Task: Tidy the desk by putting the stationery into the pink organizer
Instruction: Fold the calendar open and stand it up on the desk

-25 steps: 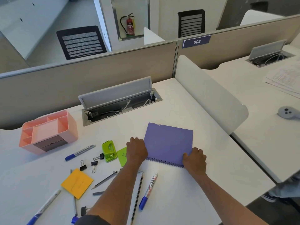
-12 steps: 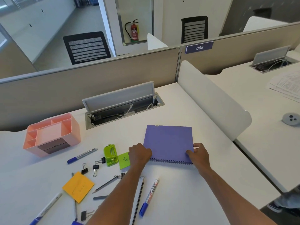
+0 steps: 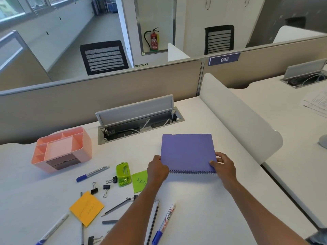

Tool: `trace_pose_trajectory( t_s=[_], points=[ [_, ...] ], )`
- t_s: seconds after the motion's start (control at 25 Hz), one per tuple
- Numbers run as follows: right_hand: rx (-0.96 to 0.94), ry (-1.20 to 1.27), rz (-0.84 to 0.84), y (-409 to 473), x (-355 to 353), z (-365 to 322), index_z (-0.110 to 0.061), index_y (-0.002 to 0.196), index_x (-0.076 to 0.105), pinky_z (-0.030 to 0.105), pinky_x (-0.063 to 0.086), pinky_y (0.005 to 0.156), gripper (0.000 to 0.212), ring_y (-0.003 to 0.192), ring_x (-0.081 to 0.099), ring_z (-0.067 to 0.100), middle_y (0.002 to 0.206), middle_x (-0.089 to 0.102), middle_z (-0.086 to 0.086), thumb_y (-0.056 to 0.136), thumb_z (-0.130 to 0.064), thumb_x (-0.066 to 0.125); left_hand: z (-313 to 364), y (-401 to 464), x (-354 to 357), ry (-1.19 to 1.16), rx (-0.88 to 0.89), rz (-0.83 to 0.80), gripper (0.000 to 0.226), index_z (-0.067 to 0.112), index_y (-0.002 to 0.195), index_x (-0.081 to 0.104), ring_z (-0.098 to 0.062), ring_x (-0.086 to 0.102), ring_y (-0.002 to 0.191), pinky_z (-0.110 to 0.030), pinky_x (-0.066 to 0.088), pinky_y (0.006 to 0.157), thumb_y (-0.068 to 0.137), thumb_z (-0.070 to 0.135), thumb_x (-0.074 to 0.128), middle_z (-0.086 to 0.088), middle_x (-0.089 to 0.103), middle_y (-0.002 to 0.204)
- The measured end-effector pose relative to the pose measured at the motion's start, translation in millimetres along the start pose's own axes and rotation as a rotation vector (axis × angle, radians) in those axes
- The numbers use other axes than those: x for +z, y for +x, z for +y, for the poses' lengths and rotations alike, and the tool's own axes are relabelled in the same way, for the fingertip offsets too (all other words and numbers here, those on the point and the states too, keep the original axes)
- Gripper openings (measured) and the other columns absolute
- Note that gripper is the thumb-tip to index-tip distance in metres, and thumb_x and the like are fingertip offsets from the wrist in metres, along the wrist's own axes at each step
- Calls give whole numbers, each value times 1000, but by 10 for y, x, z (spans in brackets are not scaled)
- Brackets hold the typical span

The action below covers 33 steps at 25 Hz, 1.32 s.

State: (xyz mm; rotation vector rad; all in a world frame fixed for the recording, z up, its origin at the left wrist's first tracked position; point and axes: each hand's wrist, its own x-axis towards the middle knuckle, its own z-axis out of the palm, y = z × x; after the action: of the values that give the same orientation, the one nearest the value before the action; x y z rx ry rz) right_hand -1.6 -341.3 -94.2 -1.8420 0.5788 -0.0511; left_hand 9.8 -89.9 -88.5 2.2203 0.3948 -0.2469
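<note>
Two hands, left hand and right hand, grip the purple notebook between them.

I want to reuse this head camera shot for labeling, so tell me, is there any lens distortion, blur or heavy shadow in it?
Head view: wide-angle bending curves the partition top and desk edges; sharp at centre, where both hands grip the purple notebook; lighting soft and even, only a faint shadow beneath the notebook's spiral edge.

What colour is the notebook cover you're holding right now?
Purple, plain with no pattern; the notebook shows clearly in the head view, held by both hands.
</note>
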Motion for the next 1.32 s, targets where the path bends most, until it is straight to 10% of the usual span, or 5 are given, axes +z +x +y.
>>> trace_pose_trajectory(
  t_s=[0.4,0.56,0.8,1.16,1.32],
  points=[
    [138,-37,-39,813,33,-848,-2,81,69,43,56,85,11,67,64,22,79,65,6,74,-5,77,202,161,-221,-391,139,17,17,22,98,70,-12,66,86,-30,50,76,93,29,55,9,73,89],
    [216,-82,-125,1156,74,-1279,1,86,61,29,53,61,19,56,56,20,81,58,12,78,-5,78,232,362,-329,-440,207,8,37,13,93,68,-8,47,70,-32,41,68,94,47,56,7,61,75],
    [262,-170,-185,1359,226,-1434,-7,70,54,27,42,51,24,58,45,17,70,51,9,81,-4,75,399,483,-394,-759,26,-28,17,15,98,67,6,67,74,-5,47,65,84,7,73,7,72,89],
    [237,-24,-287,1464,333,-1577,-15,87,59,30,48,67,44,74,56,17,81,66,3,82,-58,70,684,750,-515,-456,69,262,52,21,52,42,-8,29,46,-26,24,52,85,53,68,11,31,39],
    [152,93,-323,1438,345,-1413,-18,93,67,34,47,81,56,86,55,19,97,67,3,83,-71,55,750,848,-526,-383,15,301,57,14,58,56,-10,40,48,-23,29,48,85,64,58,8,50,51]
  ],
)
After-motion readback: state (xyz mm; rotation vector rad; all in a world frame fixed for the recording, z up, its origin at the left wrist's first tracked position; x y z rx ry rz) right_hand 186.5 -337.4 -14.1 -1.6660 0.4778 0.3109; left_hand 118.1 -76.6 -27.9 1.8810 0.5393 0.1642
